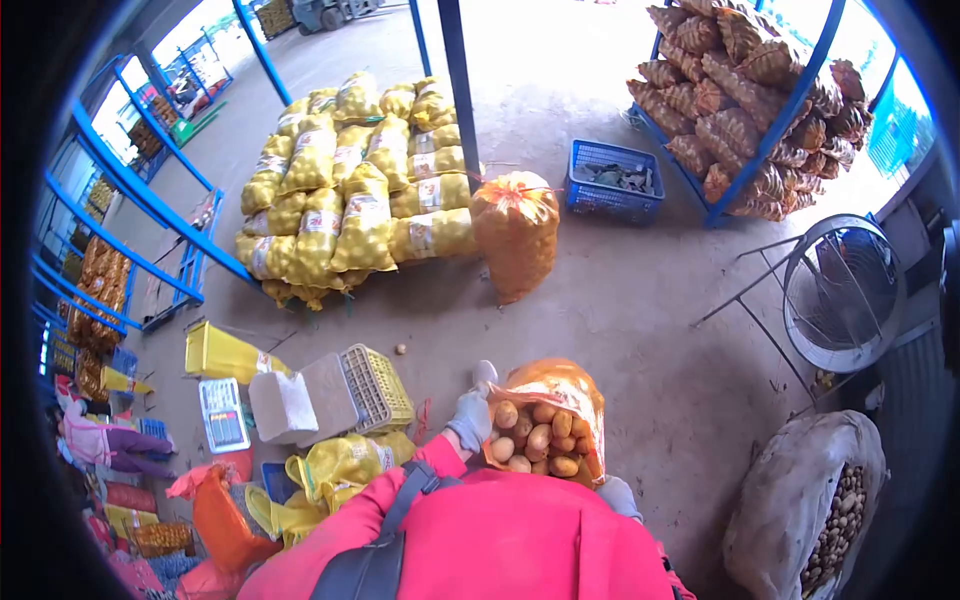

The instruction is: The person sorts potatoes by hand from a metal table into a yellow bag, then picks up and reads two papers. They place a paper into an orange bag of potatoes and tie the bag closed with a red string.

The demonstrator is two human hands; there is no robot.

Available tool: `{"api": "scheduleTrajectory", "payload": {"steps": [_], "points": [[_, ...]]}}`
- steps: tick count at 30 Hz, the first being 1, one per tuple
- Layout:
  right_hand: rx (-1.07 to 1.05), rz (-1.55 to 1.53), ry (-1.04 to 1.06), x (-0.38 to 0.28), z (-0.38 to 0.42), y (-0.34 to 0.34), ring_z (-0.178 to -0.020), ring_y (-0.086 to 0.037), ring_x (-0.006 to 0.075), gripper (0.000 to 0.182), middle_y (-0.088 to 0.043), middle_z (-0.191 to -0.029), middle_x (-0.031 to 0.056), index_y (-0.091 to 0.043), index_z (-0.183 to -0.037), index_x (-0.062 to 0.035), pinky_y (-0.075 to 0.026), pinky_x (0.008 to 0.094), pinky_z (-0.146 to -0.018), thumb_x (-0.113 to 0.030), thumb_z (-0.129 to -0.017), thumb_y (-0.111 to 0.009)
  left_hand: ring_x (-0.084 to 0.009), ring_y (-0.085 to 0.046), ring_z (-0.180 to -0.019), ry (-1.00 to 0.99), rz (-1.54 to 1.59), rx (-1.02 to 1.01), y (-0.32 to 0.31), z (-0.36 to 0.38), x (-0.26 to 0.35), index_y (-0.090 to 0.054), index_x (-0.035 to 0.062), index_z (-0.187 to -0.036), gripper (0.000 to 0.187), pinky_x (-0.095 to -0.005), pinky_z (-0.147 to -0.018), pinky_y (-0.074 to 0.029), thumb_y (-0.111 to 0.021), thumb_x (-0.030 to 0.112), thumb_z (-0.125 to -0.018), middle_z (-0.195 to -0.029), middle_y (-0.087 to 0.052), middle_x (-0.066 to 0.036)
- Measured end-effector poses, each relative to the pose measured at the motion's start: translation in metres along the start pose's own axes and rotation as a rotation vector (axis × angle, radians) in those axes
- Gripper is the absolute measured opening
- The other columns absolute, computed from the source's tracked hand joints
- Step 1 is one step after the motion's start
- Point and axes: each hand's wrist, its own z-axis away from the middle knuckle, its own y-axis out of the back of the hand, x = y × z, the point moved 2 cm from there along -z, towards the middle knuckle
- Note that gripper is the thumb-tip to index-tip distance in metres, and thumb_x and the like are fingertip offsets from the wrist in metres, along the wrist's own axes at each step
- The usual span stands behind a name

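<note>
An orange mesh sack (560, 375) stands open-mouthed right in front of me, with many potatoes (538, 437) showing inside. My left hand (471, 416), in a pale grey glove, is closed on the left edge of the sack's mouth. At the near right corner of the mouth, my right hand (620, 496) wears a similar glove and grips the rim; my sleeve and body hide part of it. Past the left hand, the tip of a light-coloured shoe (485, 372) shows beside the sack.
A full orange sack (515, 235) stands ahead beside stacked yellow sacks (350, 190). A blue crate (615, 180), a brown sack stack (740, 100) and a drum fan (843, 290) lie rightward. Crates (375, 390) and yellow mesh bags (350, 465) are left; a white sack (790, 500) is near right.
</note>
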Motion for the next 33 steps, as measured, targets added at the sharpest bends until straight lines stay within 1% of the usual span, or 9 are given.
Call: {"api": "scheduleTrajectory", "payload": {"steps": [3, 7, 11, 15, 18, 20, 22, 26, 33], "points": [[0.015, 0.010, -0.045, -0.068, -0.028, 0.025, -0.105, -0.069, 0.0423, 0.043, -0.074, -0.108, 0.0223, -0.076, -0.110, -0.0110, -0.055, 0.0508, -0.091, -0.043, -0.082, -0.071, -0.0198, -0.056, -0.079, 0.186, 0.799, 0.008, -0.072, -0.125, -0.072, -0.069, 0.0071, -0.105, 0.042, -0.0400, -0.071, -0.051, -0.047, 0.042, -0.108, -0.090, -0.066, -0.011], [-0.002, 0.007, -0.143, -0.143, -0.080, 0.061, -0.107, -0.069, 0.0425, 0.043, -0.073, -0.111, 0.0236, -0.075, -0.112, -0.0097, -0.055, 0.0503, -0.091, -0.040, -0.082, -0.071, -0.0236, -0.058, -0.076, 0.678, 0.988, -0.061, -0.001, -0.198, 0.013, -0.070, 0.0046, -0.107, 0.050, -0.0404, -0.070, -0.053, -0.048, 0.050, -0.106, -0.089, -0.067, -0.013], [-0.057, 0.253, -0.080, -0.214, -0.129, 0.131, -0.107, -0.069, 0.0415, 0.036, -0.073, -0.112, 0.0222, -0.076, -0.112, -0.0116, -0.056, 0.0492, -0.092, -0.032, -0.084, -0.067, -0.0185, -0.055, -0.070, 0.418, 0.382, -0.133, 0.015, -0.260, -0.025, -0.069, 0.0060, -0.104, 0.043, -0.0391, -0.061, -0.047, -0.048, 0.043, -0.109, -0.083, -0.064, -0.008], [-0.081, 0.480, 0.098, -0.260, -0.238, 0.178, -0.101, -0.073, 0.0366, 0.032, -0.076, -0.106, 0.0183, -0.076, -0.108, -0.0079, -0.058, 0.0460, -0.088, -0.030, -0.085, -0.072, -0.0209, -0.064, -0.078, 0.815, 0.928, 0.109, 0.013, -0.312, -0.033, -0.067, 0.0045, -0.107, 0.043, -0.0379, -0.069, -0.054, -0.047, 0.043, -0.108, -0.090, -0.069, -0.014], [-0.335, 1.158, 0.629, -0.229, -0.405, 0.164, -0.095, -0.076, 0.0305, 0.022, -0.077, -0.102, 0.0144, -0.079, -0.097, -0.0117, -0.060, 0.0436, -0.081, -0.028, -0.086, -0.071, -0.0275, -0.069, -0.090, 0.756, 0.626, 0.114, 0.016, -0.348, -0.014, -0.067, 0.0064, -0.109, 0.038, -0.0398, -0.077, -0.057, -0.049, 0.040, -0.107, -0.099, -0.072, -0.017], [-0.362, 0.714, 0.217, -0.275, -0.445, 0.183, -0.088, -0.076, 0.0305, 0.025, -0.078, -0.099, 0.0136, -0.079, -0.101, -0.0137, -0.061, 0.0408, -0.075, -0.032, -0.087, -0.068, -0.0316, -0.071, -0.095, 0.555, 0.131, 0.095, 0.013, -0.373, -0.011, -0.067, 0.0069, -0.110, 0.033, -0.0404, -0.080, -0.058, -0.051, 0.035, -0.106, -0.103, -0.073, -0.018], [-0.349, 1.038, 0.510, -0.285, -0.490, 0.203, -0.087, -0.076, 0.0270, 0.023, -0.078, -0.097, 0.0090, -0.080, -0.099, -0.0163, -0.060, 0.0403, -0.074, -0.033, -0.087, -0.070, -0.0353, -0.071, -0.094, 0.326, -0.144, 0.109, 0.026, -0.389, 0.021, -0.066, 0.0061, -0.113, 0.029, -0.0406, -0.078, -0.059, -0.055, 0.031, -0.104, -0.103, -0.074, -0.018], [-0.481, 1.257, 1.013, -0.298, -0.537, 0.247, -0.082, -0.076, 0.0267, 0.015, -0.078, -0.086, 0.0077, -0.080, -0.086, -0.0127, -0.059, 0.0386, -0.071, -0.026, -0.084, -0.074, -0.0354, -0.069, -0.109, 0.761, 0.737, 0.356, -0.001, -0.419, 0.042, -0.062, 0.0071, -0.124, 0.035, -0.0413, -0.088, -0.057, -0.061, 0.029, -0.097, -0.114, -0.071, -0.018], [-0.721, 1.382, 1.334, -0.289, -0.564, 0.243, -0.083, -0.076, 0.0258, 0.008, -0.077, -0.085, 0.0062, -0.079, -0.083, -0.0160, -0.059, 0.0375, -0.069, -0.021, -0.082, -0.073, -0.0400, -0.065, -0.118, 1.127, -0.325, 0.296, -0.048, -0.354, 0.081, -0.060, 0.0145, -0.133, 0.053, -0.0495, -0.101, -0.051, -0.063, 0.042, -0.088, -0.124, -0.069, -0.018]]}}
